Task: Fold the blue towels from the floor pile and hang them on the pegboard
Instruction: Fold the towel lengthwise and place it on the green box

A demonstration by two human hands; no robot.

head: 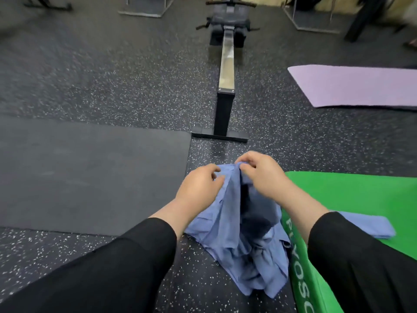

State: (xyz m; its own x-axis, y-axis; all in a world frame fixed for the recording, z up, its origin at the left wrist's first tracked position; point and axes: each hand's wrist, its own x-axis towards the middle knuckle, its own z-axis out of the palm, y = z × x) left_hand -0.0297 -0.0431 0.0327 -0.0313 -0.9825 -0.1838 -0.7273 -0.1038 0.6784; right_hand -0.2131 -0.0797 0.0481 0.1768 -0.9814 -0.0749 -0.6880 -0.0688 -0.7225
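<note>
A blue towel [234, 222] hangs crumpled from both hands, its lower end trailing on the speckled floor beside the green box. My right hand [259, 175] pinches the towel's top edge between thumb and fingers. My left hand [198, 188] grips the cloth just to the left, fingers curled into the fabric. A second blue towel [370, 224], folded into a flat strip, lies on top of the green box [361, 195] behind my right forearm. The pegboard is not in view.
A rowing machine [225, 71] stretches away straight ahead, its foot bar close in front of my hands. A dark grey mat [90, 177] lies on the left, a purple mat [356, 86] at the far right. Metal stands line the back.
</note>
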